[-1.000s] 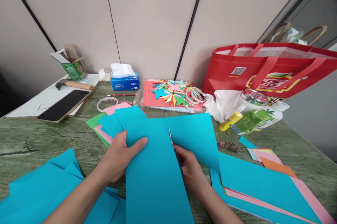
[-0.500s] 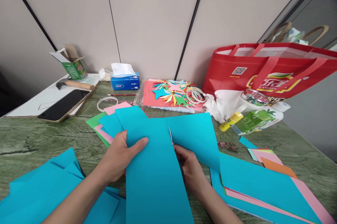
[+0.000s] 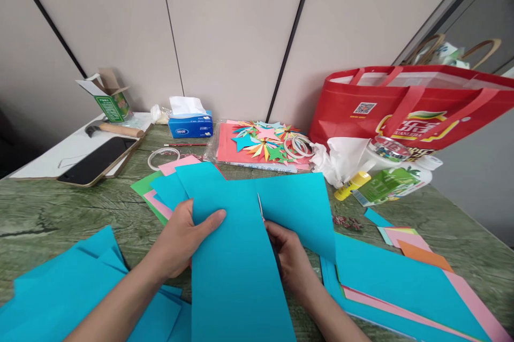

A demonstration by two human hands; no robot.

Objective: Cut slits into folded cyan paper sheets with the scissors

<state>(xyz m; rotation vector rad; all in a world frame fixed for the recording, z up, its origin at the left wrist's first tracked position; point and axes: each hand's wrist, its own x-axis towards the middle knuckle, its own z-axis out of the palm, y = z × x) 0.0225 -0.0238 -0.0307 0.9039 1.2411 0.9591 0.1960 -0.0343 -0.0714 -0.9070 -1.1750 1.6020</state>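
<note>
A large blue sheet of paper (image 3: 236,267) is upheld in front of me, its left edge pinched by my left hand (image 3: 188,237) with the thumb lying on top. My right hand (image 3: 287,251) is closed around scissors (image 3: 261,207), whose blade sits in a slit up the middle of the sheet. To the right of the slit, the cut part of the paper bends away over my right hand. The scissors' handles are mostly hidden by my fingers and the paper. Behind the sheet's upper left, pink, green and blue papers (image 3: 150,189) fan out.
Blue sheets (image 3: 68,288) lie at left, and more coloured paper (image 3: 405,278) at right. Farther back are a phone (image 3: 98,160), a hammer (image 3: 116,129), a tissue box (image 3: 190,125), paper stars (image 3: 263,144), a glue stick (image 3: 352,185) and a red bag (image 3: 401,106).
Almost nothing differs. Both hands, the scissors and the blue sheet stay in nearly the same place.
</note>
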